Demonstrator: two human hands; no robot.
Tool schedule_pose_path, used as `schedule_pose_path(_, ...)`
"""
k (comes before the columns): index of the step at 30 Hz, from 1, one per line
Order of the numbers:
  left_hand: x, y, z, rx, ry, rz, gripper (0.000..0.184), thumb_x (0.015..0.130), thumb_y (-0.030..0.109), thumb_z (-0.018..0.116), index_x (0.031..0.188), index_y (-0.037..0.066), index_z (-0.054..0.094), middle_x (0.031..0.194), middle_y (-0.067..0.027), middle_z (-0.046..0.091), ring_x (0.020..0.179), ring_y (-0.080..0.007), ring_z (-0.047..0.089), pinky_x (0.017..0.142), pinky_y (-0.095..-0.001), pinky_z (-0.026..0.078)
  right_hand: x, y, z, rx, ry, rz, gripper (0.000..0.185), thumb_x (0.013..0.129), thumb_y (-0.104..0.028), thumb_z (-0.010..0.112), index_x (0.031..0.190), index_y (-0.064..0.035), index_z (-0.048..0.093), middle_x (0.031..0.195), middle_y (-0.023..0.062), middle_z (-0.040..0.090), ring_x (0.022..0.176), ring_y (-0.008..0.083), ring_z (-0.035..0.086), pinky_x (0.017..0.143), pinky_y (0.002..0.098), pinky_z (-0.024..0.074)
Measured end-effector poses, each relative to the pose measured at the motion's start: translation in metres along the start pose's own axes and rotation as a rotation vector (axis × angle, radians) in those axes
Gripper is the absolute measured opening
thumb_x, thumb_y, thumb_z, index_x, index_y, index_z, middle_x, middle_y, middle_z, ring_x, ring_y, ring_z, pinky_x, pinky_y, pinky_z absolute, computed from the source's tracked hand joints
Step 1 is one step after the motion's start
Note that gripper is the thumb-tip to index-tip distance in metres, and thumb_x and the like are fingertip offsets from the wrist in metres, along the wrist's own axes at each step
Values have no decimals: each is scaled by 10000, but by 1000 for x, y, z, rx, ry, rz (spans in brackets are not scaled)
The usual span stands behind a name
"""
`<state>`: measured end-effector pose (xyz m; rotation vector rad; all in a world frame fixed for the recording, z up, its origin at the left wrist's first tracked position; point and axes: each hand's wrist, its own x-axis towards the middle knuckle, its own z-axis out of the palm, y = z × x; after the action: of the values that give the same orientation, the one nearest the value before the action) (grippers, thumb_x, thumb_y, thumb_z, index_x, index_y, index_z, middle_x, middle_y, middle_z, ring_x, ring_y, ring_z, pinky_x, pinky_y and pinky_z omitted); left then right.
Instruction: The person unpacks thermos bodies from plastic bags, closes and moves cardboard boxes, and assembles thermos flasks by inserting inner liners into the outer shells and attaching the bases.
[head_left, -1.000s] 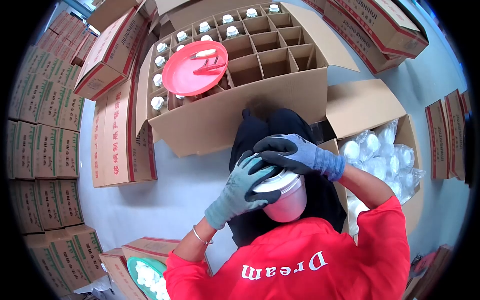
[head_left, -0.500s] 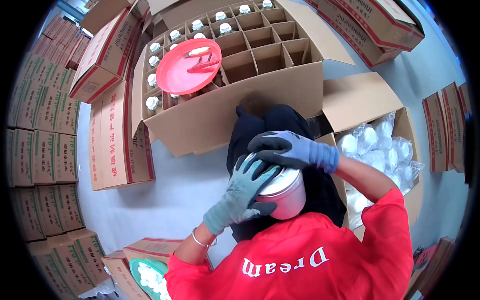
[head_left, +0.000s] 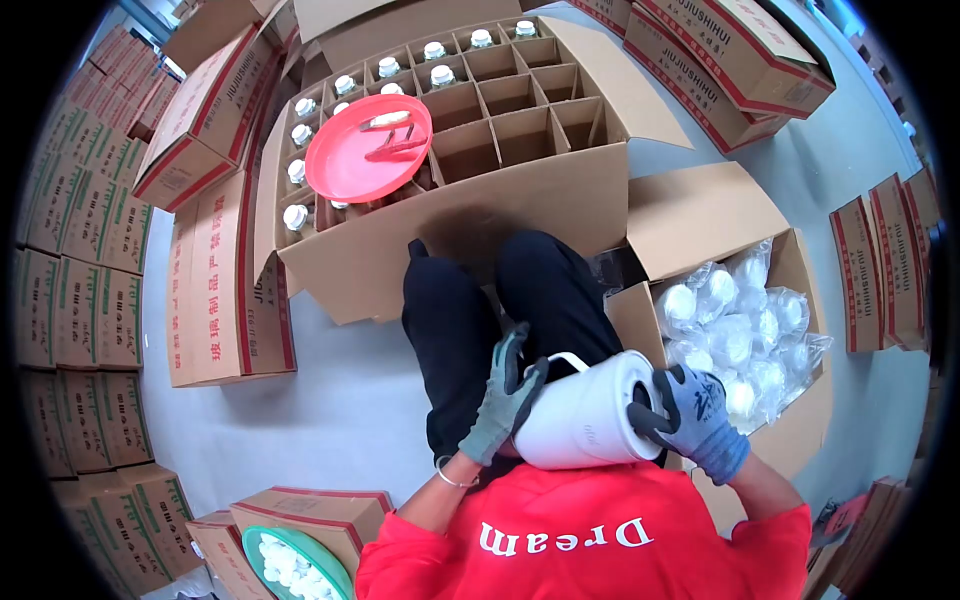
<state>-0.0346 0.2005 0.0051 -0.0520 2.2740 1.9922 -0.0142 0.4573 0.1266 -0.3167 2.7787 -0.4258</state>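
A white canister (head_left: 575, 415) with a thin loop handle lies on its side across the lap. Its right end shows a pale ring around a dark middle. My left hand (head_left: 500, 400), in a grey-green glove, grips the canister's left end. At the right end, my right hand (head_left: 690, 420), in a blue-grey glove, holds the rim with thumb and fingers at the dark middle. What lies inside the canister cannot be made out.
Ahead stands a divided carton (head_left: 460, 215) with several white-capped bottles and a red dish (head_left: 345, 165) holding small tools. An open box (head_left: 815, 370) of plastic-bagged white items is at right. A green basin (head_left: 330, 560) of white pieces sits lower left. Stacked cartons (head_left: 100, 310) line the left.
The canister has gone from upright to lying on its side. My right hand has moved from its top down to its right end; my left hand now holds the other end.
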Motion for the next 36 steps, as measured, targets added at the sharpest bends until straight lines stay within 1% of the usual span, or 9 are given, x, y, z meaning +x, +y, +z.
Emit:
schedule_pose_path(12, -23, 28, -44, -329, -433, -425, 455, 922, 277, 620, 1279, 2, 563, 1179, -85, 636, 1053, -160, 600, 958, -304, 458, 34, -25, -1, 422, 156, -941, 468, 824, -161, 541, 1281, -70, 579, 1368, 214, 456, 1289, 398, 401, 1097, 496, 289)
schedule_pose_path(18, -6, 150, -34, 747, -290, 825, 394, 780, 78, 583, 1167, 58, 650, 1249, -120, 623, 1234, -333, 532, 1095, -510, 333, 70, 27, 48, 1965, -205, -97, 447, 996, -176, 458, 1401, -8, 373, 1348, 114, 486, 1238, 210, 486, 1073, 365, 383)
schedule_pose_path(21, 16, 131, -45, 257, -191, 385, 369, 761, 47, 561, 1115, 13, 663, 1130, -141, 678, 1086, -260, 637, 971, -395, 466, 75, 22, 31, 703, 329, -397, 421, 1004, -160, 414, 1405, -34, 390, 1349, 125, 482, 1259, 223, 473, 1082, 359, 361)
schedule_pose_path(23, 25, 120, -56, -20, -170, -117, 342, 775, 67, 530, 1068, -47, 664, 972, -137, 723, 906, -181, 691, 785, -259, 536, 78, 11, -1, 872, 379, -562, 469, 965, -245, 469, 1392, -56, 432, 1419, 153, 430, 1349, 271, 377, 1128, 383, 273)
schedule_pose_path(25, 28, 118, -52, 355, -147, 394, 358, 748, 76, 551, 1073, -17, 668, 1060, -134, 698, 1048, -258, 652, 978, -378, 464, 85, 18, -1, 873, 360, -859, 607, 896, -420, 537, 1370, -47, 468, 1479, 195, 356, 1403, 306, 295, 1151, 399, 218)
schedule_pose_path(28, 20, 160, -29, 876, -215, 925, 390, 651, 54, 603, 1036, 53, 666, 1237, -140, 617, 1224, -315, 536, 1106, -503, 339, 97, 6, 9, 1164, 227, -303, 570, 904, -373, 557, 1353, -32, 475, 1464, 162, 383, 1343, 282, 383, 1113, 372, 291)
schedule_pose_path(30, 41, 151, -44, 751, -190, 804, 397, 657, 66, 623, 1052, 42, 656, 1220, -131, 629, 1204, -330, 548, 1113, -501, 327, 116, 9, 10, 1675, 9, -90, 533, 910, -285, 582, 1360, -28, 459, 1456, 136, 393, 1319, 279, 408, 1098, 359, 314)
schedule_pose_path(34, 55, 122, -86, 589, -249, 362, 297, 781, 106, 601, 1043, -13, 671, 1040, -177, 689, 939, -337, 677, 842, -365, 551, 115, -12, -30, 639, 403, -762, 583, 954, -379, 444, 1448, -80, 361, 1484, 193, 327, 1409, 341, 267, 1138, 369, 243)
schedule_pose_path(36, 50, 129, -74, 686, -46, 604, 271, 794, 80, 582, 1035, 7, 682, 1065, -157, 687, 1000, -329, 658, 896, -374, 513, 138, -9, -4, 910, 301, -717, 665, 943, -461, 456, 1468, -75, 324, 1489, 177, 328, 1399, 299, 296, 1138, 361, 248)
